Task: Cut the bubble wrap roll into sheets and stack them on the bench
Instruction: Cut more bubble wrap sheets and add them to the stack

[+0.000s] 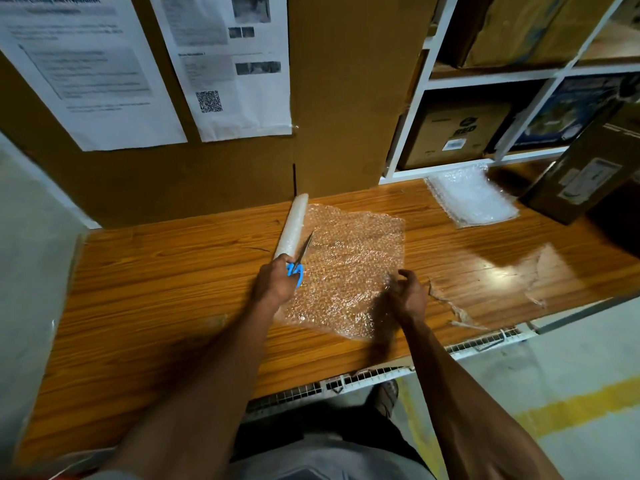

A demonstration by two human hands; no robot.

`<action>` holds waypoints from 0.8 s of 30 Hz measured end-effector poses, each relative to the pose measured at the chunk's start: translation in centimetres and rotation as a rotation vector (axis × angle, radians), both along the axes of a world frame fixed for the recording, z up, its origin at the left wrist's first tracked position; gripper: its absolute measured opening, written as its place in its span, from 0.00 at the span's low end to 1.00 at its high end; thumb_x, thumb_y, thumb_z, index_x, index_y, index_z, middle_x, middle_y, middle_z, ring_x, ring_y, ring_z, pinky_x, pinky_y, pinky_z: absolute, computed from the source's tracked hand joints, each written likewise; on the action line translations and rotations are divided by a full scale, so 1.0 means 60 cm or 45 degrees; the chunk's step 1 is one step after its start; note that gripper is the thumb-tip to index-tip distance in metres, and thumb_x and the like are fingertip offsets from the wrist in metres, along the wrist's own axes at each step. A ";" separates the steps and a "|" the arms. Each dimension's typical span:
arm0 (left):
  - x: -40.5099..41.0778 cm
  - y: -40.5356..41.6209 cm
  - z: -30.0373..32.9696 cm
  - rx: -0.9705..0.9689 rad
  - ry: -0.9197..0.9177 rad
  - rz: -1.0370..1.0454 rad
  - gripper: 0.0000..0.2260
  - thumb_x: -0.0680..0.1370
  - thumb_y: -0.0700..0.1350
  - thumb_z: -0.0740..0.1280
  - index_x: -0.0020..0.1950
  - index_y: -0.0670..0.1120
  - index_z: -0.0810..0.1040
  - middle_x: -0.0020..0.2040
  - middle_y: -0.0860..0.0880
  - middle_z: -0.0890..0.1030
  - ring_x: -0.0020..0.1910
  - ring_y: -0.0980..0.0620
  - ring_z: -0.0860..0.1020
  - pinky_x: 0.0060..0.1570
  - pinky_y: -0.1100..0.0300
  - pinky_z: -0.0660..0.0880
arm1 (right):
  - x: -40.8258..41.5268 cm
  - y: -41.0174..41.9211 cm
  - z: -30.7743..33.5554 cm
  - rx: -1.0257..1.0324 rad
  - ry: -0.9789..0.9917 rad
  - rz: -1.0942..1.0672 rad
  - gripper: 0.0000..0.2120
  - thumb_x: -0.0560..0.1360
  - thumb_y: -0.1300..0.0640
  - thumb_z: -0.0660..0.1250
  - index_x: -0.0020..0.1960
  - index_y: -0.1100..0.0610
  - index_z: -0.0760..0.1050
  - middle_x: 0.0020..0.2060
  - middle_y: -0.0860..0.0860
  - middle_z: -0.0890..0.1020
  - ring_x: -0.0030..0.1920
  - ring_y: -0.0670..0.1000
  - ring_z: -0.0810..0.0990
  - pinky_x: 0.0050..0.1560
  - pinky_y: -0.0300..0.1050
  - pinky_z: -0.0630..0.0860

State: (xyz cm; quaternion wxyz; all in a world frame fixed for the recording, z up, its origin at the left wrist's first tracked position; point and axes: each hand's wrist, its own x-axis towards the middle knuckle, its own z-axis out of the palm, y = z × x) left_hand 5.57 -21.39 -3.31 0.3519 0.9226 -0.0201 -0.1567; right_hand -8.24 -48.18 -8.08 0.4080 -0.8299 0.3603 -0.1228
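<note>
- Wooden bench (173,289) is backed by blurred printed sheets (225,64); "RED" is legible on a shelved carton (457,133).
- Blue scissors (298,263) are gripped by the left hand (275,282) beside the roll (292,228).
- Bubble wrap sheet (349,268) is pinched by the right hand (408,296).

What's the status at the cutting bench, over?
Left hand grips scissors beside roll. Right hand pinches unrolled sheet. Cut stack far right. Nothing blocking.

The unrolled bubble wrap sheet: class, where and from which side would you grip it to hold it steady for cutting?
Grip the unrolled sheet at its free near-right edge, coming from the right, probably where the right hand already pinches it. The roll and scissors in the left hand occupy the left side.
</note>
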 end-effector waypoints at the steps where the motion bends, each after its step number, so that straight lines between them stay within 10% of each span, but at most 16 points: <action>1: -0.001 0.004 -0.001 -0.069 0.048 0.024 0.16 0.76 0.39 0.74 0.58 0.56 0.78 0.51 0.47 0.84 0.47 0.46 0.84 0.43 0.52 0.84 | -0.003 0.011 0.006 -0.102 -0.006 0.003 0.19 0.80 0.57 0.69 0.69 0.61 0.74 0.59 0.65 0.80 0.60 0.65 0.78 0.57 0.53 0.74; 5: -0.032 0.011 0.000 -0.336 0.277 0.153 0.17 0.75 0.35 0.76 0.53 0.52 0.73 0.49 0.44 0.86 0.41 0.47 0.87 0.36 0.52 0.84 | -0.015 0.069 0.020 -0.658 0.193 0.302 0.34 0.74 0.49 0.78 0.75 0.54 0.67 0.74 0.64 0.67 0.70 0.64 0.70 0.66 0.63 0.75; 9: -0.066 0.003 -0.007 -0.509 0.365 0.317 0.15 0.74 0.36 0.78 0.50 0.47 0.73 0.49 0.41 0.86 0.39 0.46 0.87 0.37 0.52 0.84 | -0.037 0.138 0.017 -0.671 0.258 0.867 0.31 0.81 0.35 0.60 0.79 0.47 0.61 0.78 0.54 0.64 0.72 0.54 0.69 0.72 0.56 0.73; 16: -0.126 -0.004 0.014 -0.647 0.590 0.447 0.11 0.74 0.30 0.75 0.53 0.32 0.78 0.49 0.36 0.83 0.45 0.39 0.86 0.34 0.56 0.84 | -0.073 0.175 0.007 -0.686 0.067 1.099 0.12 0.80 0.52 0.67 0.60 0.55 0.76 0.56 0.54 0.79 0.49 0.55 0.78 0.46 0.50 0.79; 24: -0.199 0.012 0.032 -0.632 0.705 0.471 0.16 0.73 0.31 0.77 0.57 0.31 0.75 0.55 0.38 0.83 0.46 0.43 0.86 0.40 0.52 0.85 | -0.086 0.174 0.004 -0.570 0.246 1.045 0.16 0.76 0.58 0.72 0.63 0.56 0.78 0.59 0.54 0.79 0.55 0.58 0.80 0.48 0.38 0.71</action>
